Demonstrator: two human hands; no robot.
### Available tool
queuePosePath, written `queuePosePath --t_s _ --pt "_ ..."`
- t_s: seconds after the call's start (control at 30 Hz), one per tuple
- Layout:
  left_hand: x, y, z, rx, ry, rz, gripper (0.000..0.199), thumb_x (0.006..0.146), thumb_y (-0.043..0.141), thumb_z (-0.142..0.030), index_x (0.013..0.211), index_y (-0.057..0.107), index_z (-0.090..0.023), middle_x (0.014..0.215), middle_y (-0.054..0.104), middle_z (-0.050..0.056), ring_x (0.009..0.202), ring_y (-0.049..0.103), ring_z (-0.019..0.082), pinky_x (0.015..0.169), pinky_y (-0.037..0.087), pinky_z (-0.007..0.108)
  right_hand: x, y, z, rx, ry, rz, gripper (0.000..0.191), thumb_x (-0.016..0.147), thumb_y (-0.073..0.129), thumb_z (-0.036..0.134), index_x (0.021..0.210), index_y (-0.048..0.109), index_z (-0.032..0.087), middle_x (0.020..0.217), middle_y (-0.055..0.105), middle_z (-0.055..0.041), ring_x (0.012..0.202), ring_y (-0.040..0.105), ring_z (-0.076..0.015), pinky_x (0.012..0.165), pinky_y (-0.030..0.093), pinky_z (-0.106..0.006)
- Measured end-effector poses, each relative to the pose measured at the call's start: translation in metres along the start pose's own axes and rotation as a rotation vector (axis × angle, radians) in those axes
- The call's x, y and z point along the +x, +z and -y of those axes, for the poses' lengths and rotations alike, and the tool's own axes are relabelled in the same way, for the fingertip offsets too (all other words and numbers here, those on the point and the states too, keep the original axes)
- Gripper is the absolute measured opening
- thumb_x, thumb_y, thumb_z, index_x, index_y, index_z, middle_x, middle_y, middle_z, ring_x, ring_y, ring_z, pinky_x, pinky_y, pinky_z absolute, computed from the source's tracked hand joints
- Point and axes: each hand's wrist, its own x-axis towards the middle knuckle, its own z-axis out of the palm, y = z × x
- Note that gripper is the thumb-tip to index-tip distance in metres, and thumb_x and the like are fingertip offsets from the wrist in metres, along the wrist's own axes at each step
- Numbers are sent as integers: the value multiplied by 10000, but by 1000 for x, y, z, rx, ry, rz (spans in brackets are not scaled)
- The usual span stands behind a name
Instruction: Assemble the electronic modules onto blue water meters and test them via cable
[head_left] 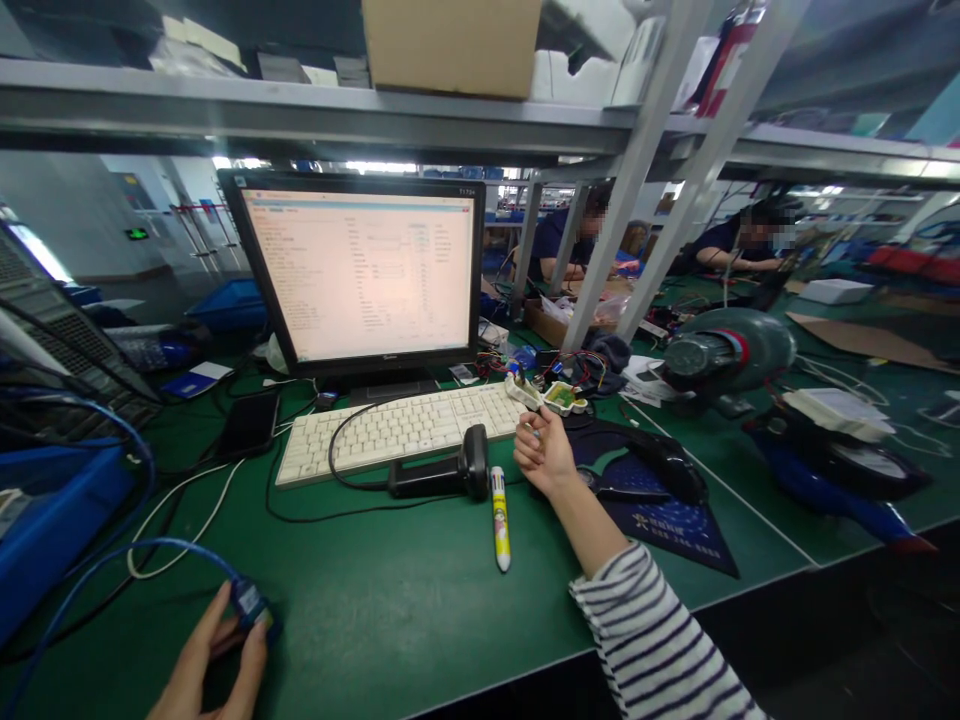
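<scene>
Left hand (187,672): thumb and index finger pinched on a blue plug (250,603), held at the hand's 1 o'clock; I see its blue cable (154,542) arc off toward 9 o'clock.

Right hand (551,460): fingers loosely curled, palm side partly turned in; I cannot tell whether anything sits inside them. At its 12 o'clock, just beside the fingertips: white casing (564,399) with a green board in it; contact unclear to me.

Around the right hand, by its clock:
- 2 o'clock: dark motor unit (754,350), on the bench.
- 4 o'clock: dark blue mouse pad (679,535).
- 7 o'clock: yellow pen (500,525), lying lengthwise toward me.
- 9 o'clock: black scanner (439,475), lying on its side; beyond it, white keyboard (420,425).
- 10 o'clock: monitor (367,280), screen lit.

Around the left hand, by its clock:
- 10 o'clock: blue bin (67,520).
- 12 o'clock: black phone (250,424), flat.

Background: two co-workers, seated, at the right hand's 12 to 2 o'clock.
</scene>
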Motion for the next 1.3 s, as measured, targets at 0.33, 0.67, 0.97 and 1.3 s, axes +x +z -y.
queuePosePath --t_s 0.33,0.67,0.97,1.3 --pt "-1 -12 -13 80 -10 39 696 729 453 -624 1331 415 -279 1040 688 48 533 601 163 604 499 307 -5 7 0 8 37 41 409 735 580 516 555 390 202 377 235 113 301 87 -35 297 77 -156" --pt "-3 -19 -23 93 -31 101 690 735 418 -652 1322 419 -290 1027 685 43 526 603 169 696 496 347 -8 13 -2 -20 14 112 301 617 655 322 638 377 206 429 257 128 335 97 -28 317 92 -143" --pt "-2 -18 -28 75 -65 81 718 718 405 -675 1326 419 -294 1041 679 46 473 571 157 672 480 352 -12 15 -6 -72 -2 169 299 620 643 310 644 360 215 395 264 138 320 92 -30 314 84 -149" --pt "-1 -26 -37 91 -127 146 702 735 404 -653 1342 382 -300 1069 663 47 519 589 163 734 469 368 -8 16 -12 -97 -78 119 285 605 616 260 790 401 229 424 334 144 314 124 -31 312 92 -136"
